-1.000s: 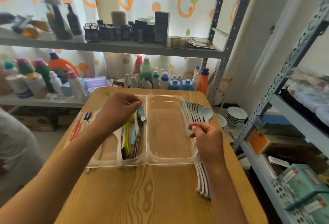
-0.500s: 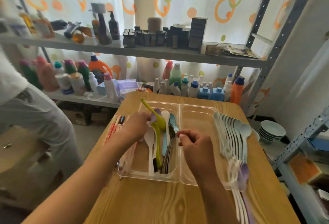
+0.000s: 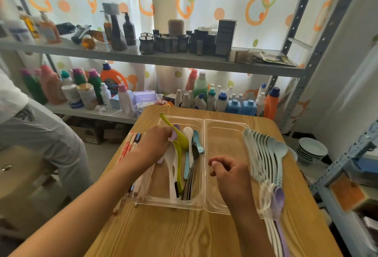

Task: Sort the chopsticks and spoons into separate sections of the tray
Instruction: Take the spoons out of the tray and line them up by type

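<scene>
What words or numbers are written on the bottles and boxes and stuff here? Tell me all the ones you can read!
None can be read.
Purple packet: printed line, too blurred.
Cardboard box under the shelf: dark marking, too small.
Orange detergent bottle: picture label, blurred.
Shelf bottle: label too blurred.
Chopstick wrappers: red print, unreadable.

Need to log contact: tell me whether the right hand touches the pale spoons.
Apart. The head view shows clear tray between the right hand and the pale spoons.
</scene>
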Demonstrator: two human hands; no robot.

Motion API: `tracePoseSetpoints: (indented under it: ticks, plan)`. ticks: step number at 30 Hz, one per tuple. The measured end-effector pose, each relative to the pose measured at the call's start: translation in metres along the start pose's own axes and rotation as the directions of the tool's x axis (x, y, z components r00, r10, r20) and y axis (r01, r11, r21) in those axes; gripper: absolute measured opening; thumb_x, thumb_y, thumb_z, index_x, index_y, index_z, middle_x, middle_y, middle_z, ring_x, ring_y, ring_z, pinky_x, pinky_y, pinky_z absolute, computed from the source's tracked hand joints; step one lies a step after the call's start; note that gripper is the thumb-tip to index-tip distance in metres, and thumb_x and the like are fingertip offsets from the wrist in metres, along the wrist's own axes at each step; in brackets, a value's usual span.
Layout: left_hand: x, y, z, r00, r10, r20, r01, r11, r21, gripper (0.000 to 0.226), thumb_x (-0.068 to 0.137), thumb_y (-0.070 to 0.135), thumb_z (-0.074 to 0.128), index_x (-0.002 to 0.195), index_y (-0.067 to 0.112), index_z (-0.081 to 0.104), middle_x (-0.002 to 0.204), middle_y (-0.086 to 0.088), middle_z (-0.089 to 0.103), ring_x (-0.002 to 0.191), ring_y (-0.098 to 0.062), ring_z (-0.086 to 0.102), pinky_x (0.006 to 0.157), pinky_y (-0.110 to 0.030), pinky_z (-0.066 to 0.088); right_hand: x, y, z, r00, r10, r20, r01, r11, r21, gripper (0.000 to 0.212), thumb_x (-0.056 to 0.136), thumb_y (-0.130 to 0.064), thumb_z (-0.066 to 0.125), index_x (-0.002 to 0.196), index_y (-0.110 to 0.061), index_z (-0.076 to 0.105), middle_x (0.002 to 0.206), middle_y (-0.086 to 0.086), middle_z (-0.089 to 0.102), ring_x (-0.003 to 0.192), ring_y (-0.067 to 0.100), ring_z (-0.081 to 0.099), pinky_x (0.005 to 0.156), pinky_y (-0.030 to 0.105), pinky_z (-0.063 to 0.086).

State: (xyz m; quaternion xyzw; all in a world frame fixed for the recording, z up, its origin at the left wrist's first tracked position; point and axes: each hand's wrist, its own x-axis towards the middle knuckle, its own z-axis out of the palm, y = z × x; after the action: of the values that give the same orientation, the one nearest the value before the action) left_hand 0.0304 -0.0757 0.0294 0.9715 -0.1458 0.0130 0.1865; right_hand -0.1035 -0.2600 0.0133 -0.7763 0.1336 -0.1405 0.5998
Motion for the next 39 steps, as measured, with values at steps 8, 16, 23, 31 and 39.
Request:
tracePoseSetpoints:
  ticks: [8,16,23,31,39]
  plan:
    - [-0.034,0.024,-0.061,0.962,0.162,-0.219,-0.174,0.984,-0.04,0.011,0.088,0.008,0.065,0.084,0.013,0.073,0.084,-0.003,0.069,0.076,-0.015,0.062,0.074,-0.026,0.053,-0.01,-0.01,0.009,0.98,-0.116,0.16,0.128,0.989,-0.068,0.018,0.095,-0.021,0.062,0.105,-0.033,0.071,0.089,-0.015,0.072,0.082,-0.004,0.066,0.073,0.019,0.056]
    - [-0.066,0.073,-0.096,0.917,0.195,-0.349,-0.257,0.956,-0.14,0.013,0.088,0.011,0.068,0.098,0.014,0.076,0.09,0.004,0.07,0.082,-0.008,0.062,0.073,-0.012,0.045,-0.028,-0.048,0.001,0.918,-0.298,0.261,0.336,0.935,-0.112,0.054,0.086,-0.05,0.066,0.136,-0.048,0.045,0.094,-0.033,0.058,0.085,-0.007,0.062,0.067,0.013,0.055]
    - [-0.082,0.106,-0.084,0.916,0.263,-0.302,-0.32,0.934,-0.158,0.009,0.085,0.018,0.071,0.093,0.022,0.075,0.081,0.014,0.067,0.077,0.001,0.063,0.076,-0.02,0.054,-0.047,-0.048,-0.031,0.898,-0.429,0.097,0.44,0.886,-0.149,0.044,0.087,-0.032,0.073,0.129,-0.033,0.059,0.086,-0.02,0.065,0.081,-0.002,0.061,0.067,0.013,0.05]
    - [-0.092,0.157,-0.061,0.889,0.364,-0.277,-0.426,0.879,-0.213,0.006,0.086,0.017,0.07,0.091,0.017,0.074,0.079,0.01,0.067,0.071,0.001,0.062,0.064,-0.008,0.051,-0.059,-0.032,-0.07,0.9,-0.436,0.008,0.409,0.838,-0.361,0.022,0.09,-0.025,0.069,0.112,-0.025,0.074,0.099,-0.011,0.073,0.08,0.004,0.063,0.075,0.027,0.054]
    - [-0.095,0.201,-0.015,0.822,0.514,-0.246,-0.556,0.817,-0.152,0.028,0.094,0.031,0.058,0.12,0.026,0.062,0.116,0.008,0.063,0.091,-0.005,0.061,0.08,-0.025,0.055,-0.06,0.01,-0.131,0.926,-0.177,-0.333,0.145,0.983,-0.116,0.018,0.089,-0.018,0.072,0.107,-0.018,0.075,0.09,-0.007,0.072,0.078,0.005,0.067,0.072,0.03,0.058]
